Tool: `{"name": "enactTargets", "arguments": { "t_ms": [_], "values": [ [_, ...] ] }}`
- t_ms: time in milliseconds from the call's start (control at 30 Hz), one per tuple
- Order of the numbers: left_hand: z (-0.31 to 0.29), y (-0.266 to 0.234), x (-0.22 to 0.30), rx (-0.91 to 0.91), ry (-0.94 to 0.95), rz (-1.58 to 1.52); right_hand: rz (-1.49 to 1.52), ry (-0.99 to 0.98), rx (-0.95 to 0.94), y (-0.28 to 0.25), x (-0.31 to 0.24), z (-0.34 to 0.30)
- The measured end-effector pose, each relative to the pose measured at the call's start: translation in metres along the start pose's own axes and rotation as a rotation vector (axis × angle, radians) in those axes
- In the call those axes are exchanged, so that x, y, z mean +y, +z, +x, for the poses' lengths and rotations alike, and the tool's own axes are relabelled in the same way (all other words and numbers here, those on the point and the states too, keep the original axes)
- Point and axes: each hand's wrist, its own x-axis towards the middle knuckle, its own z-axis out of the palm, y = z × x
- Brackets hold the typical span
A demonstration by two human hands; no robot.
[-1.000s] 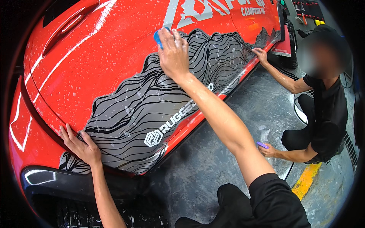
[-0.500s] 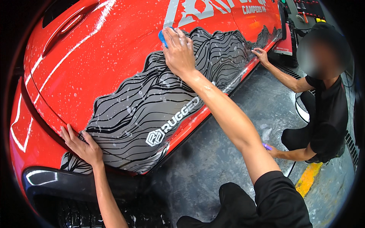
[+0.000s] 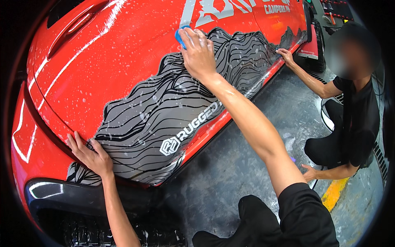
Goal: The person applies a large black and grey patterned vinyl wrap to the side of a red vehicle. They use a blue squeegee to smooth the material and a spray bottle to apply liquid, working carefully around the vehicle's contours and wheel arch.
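Note:
A grey decal (image 3: 160, 119) with black wavy lines covers the lower side of a wet red vehicle (image 3: 123, 61). My right hand (image 3: 198, 52) reaches up to the decal's upper edge, its fingers closed over a blue squeegee (image 3: 180, 37) pressed to the panel. The squeegee is mostly hidden under the fingers. At the lower left, my left hand (image 3: 91, 156) lies flat with spread fingers across the decal's edge near the wheel arch; it holds nothing. White lettering (image 3: 197, 123) runs along the decal's lower part, and water drops dot the red paint.
On the right a co-worker (image 3: 349, 115) in black crouches, one hand (image 3: 286, 57) at the decal's far end, the other (image 3: 310, 173) low by my right arm. A black wheel arch (image 3: 66, 197) is at lower left. The grey floor (image 3: 214, 181) looks wet.
My right hand and the squeegee have shifted slightly up and right. My left hand stays in place on the panel. The co-worker's lower hand has moved right, away from a small purple thing.

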Motion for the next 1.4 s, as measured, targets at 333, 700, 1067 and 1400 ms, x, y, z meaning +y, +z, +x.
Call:
{"name": "enactTargets", "arguments": {
  "t_ms": [333,700,1067,1400],
  "values": [
    [-0.003,-0.005,-0.002,-0.014,0.006,0.011,1.173,0.469,0.313,-0.01,-0.04,0.023],
    [-0.004,0.0,-0.005,-0.001,-0.001,0.014,0.521,0.302,0.28,0.019,-0.105,-0.002],
    [-0.016,0.005,-0.032,0.06,0.113,0.015,0.585,0.052,0.101,0.013,-0.173,-0.053],
    [-0.024,-0.014,0.071,-0.372,-0.106,-0.754,0.887,0.348,0.007,-0.034,-0.206,-0.075]
  ]
}}
